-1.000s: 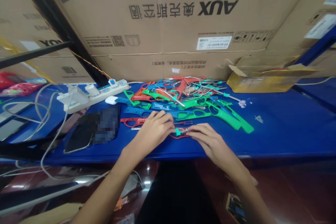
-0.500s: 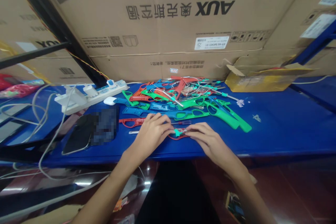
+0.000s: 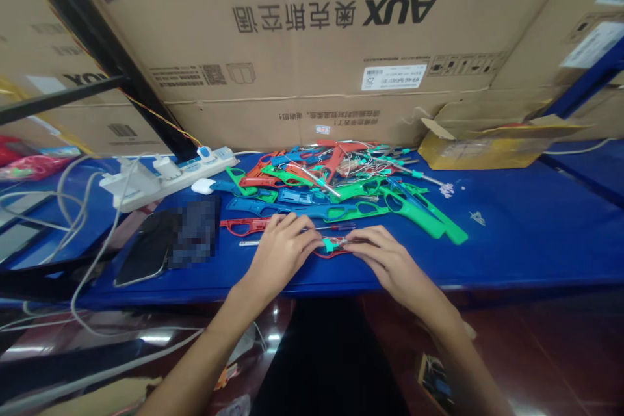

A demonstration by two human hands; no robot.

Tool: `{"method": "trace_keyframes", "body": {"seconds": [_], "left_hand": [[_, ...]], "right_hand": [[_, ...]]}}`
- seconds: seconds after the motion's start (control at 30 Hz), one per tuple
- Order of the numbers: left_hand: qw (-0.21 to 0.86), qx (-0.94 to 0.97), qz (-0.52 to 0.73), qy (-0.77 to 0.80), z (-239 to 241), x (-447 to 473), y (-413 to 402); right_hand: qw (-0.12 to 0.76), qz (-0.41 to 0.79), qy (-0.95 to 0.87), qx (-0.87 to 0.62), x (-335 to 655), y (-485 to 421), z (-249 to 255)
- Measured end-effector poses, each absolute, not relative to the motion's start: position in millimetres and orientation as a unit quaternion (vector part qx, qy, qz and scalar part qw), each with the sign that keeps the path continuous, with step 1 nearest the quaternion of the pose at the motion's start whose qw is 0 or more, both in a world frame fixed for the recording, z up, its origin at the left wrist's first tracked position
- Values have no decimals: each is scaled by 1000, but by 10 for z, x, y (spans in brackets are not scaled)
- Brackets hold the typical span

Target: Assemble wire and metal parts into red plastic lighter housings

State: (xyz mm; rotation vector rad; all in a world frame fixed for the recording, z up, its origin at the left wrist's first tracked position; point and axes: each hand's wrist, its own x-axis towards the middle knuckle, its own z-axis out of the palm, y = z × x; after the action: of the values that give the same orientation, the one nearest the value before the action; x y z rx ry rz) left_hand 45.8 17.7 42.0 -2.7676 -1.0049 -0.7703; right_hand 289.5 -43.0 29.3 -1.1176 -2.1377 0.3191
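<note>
Low over the front of the blue table, my left hand (image 3: 287, 244) and my right hand (image 3: 383, 250) pinch a red lighter casing (image 3: 332, 255) from either side. A teal plastic piece (image 3: 331, 245) and thin white wires lie in the casing between my fingertips. My hands hide both of its ends. A metal tube end (image 3: 248, 244) sticks out left of my left hand. Just beyond my fingers rests a screwdriver (image 3: 344, 227) with a dark translucent handle. Another red lighter casing (image 3: 242, 227) lies partly behind my left hand.
Behind my hands spreads a pile of blue, green and red lighter casings (image 3: 302, 209), with metal tubes and wires among them. A power strip (image 3: 180, 177) and a black phone (image 3: 146, 247) are at left. An opened yellow carton (image 3: 480, 155) stands at back right, against large cardboard boxes (image 3: 302, 78).
The camera view has shifted slightly. Both hands keep the same pinch on the red lighter casing, with only tiny finger movement.
</note>
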Motion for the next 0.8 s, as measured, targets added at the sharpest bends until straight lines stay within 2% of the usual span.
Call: {"method": "trace_keyframes", "body": {"seconds": [0.2, 0.57, 0.8], "left_hand": [[85, -898, -279, -329, 350, 453, 63], [-56, -896, -237, -372, 433, 461, 163], [-50, -895, -232, -377, 469, 482, 125]], "right_hand": [[344, 126, -820, -439, 2898, -447, 290], [353, 121, -821, -432, 2890, -435, 318], [355, 118, -822, -429, 2894, -434, 303]]}}
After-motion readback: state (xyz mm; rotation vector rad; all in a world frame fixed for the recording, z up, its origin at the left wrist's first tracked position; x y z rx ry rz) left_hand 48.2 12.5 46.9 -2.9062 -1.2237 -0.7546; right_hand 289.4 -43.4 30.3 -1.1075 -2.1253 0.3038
